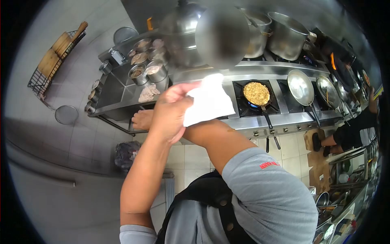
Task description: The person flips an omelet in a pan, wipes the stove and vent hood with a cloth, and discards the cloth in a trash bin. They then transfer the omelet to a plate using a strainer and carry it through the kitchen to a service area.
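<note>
Left hand (168, 112): closed, gripping a thin white sheet (209, 99) between thumb and fingers. Right forearm (217, 136): crosses below the grip. Right hand (143, 119): left of the grip, state cannot be determined. Round black pan (245, 101) with yellow-brown food (256, 93): right of the grip.

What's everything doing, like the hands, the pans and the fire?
Left hand: closed on sheet
White sheet: held, creased
Right hand: partly hidden, grip unclear
Black pan: on burner
Food: spread in pan
Flame: lit, blue
Big pot: uncovered
</note>
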A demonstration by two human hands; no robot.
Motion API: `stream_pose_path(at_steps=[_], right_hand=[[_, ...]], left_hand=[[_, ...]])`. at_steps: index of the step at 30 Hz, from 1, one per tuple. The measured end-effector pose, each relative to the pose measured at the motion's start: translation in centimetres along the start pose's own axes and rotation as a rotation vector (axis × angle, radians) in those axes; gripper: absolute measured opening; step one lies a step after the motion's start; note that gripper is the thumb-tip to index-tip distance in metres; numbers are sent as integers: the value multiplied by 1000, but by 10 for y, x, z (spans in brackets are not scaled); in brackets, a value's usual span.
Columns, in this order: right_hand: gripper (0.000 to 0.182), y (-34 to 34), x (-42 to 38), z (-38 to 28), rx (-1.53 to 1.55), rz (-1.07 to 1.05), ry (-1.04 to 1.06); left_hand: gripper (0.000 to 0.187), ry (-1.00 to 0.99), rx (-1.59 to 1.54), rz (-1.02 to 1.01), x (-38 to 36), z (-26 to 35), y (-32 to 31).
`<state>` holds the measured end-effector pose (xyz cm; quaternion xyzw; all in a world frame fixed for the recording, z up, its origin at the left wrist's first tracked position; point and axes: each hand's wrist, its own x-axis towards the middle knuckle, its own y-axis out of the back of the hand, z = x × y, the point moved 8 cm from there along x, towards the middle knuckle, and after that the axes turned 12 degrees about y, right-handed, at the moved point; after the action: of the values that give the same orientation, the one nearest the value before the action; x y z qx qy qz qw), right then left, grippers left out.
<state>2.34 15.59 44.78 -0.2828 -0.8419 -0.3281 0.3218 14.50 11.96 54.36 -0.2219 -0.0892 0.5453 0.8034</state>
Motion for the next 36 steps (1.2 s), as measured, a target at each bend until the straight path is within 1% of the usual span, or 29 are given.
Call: stream_pose_path(at_steps=[1, 2, 3, 5, 7, 8, 9, 11, 12, 13, 15, 16, 18, 22, 24, 25, 26, 27, 28, 29, 31, 32, 33, 34, 35, 36], right_hand=[[32, -8, -7, 5, -265, -121, 28], [32, -18, -16, 12, -445, -208, 46], [33, -21, -23, 18, -577, -266, 53], [34, -21, -25, 32, -759, -341, 75], [34, -19, -19, 47, -903, -390, 96], [35, -17, -16, 53, -961, -401, 107], [35, -15, -11, 59, -1013, -416, 119], [36, -17, -9, 69, -1073, -447, 128], [37, -16, -9, 72, -1089, -459, 130], [37, -16, -10, 74, -1097, -462, 127], [38, -18, -12, 80, -1083, -472, 123], [38, -20, -13, 83, -1080, -475, 125], [39, -24, -13, 89, -1076, -486, 124], [41, -31, -20, 103, -1064, -496, 128], [42, -32, -16, 104, -1075, -500, 137], [42, -34, -12, 104, -1080, -511, 156], [42, -36, -4, 101, -1071, -523, 174], [42, -31, 19, 92, -1118, -556, 289], [43, -31, 16, 84, -1035, -559, 292], [44, -36, 8, 81, -940, -564, 270], [39, -38, 10, 70, -881, -439, 432], [40, -36, 20, 58, -791, -652, 273], [42, -39, 20, 65, -781, -665, 226], [42, -38, 18, 82, -724, -638, 165], [42, -38, 12, 97, -658, -609, 101], [45, -31, -2, 96, -364, -319, 167]], left_hand=[[29, 78, 106, -54, 7, -4, -17], [29, 155, 212, -108, 11, -9, -33], [29, 159, 218, -106, 13, -7, -45], [27, 284, 446, -240, 14, -16, -76], [25, 237, 725, -480, 13, -25, -94], [25, 220, 929, -540, 13, -29, -96], [25, 223, 933, -544, 15, -27, -96], [26, 126, 1296, -634, 13, -29, -99], [24, -171, 1422, -706, 8, -18, -107], [24, -169, 1427, -715, 11, -17, -107], [23, 191, 1370, -780, 19, -30, -97], [23, 193, 1376, -781, 20, -26, -100], [25, 423, 1353, -742, 24, -27, -95], [27, 350, 1430, -770, 40, -41, -87], [27, 220, 1472, -825, 48, -49, -87], [27, 290, 1454, -841, 49, -52, -86], [28, 301, 1478, -809, 54, -55, -81], [29, 350, 1522, -805, 54, -54, -82], [30, 202, 1583, -817, 65, -64, -76], [30, 200, 1624, -887, 66, -72, -75], [29, 190, 1688, -737, 68, -60, -69], [23, 69, 1764, -542, 82, -47, -58], [19, -47, 1818, -348, 97, -37, -38], [21, -345, 1470, -18, 86, 15, -27], [25, -204, 1302, 223, 92, 44, 4], [26, -411, 1026, 306, 100, 72, 40]])
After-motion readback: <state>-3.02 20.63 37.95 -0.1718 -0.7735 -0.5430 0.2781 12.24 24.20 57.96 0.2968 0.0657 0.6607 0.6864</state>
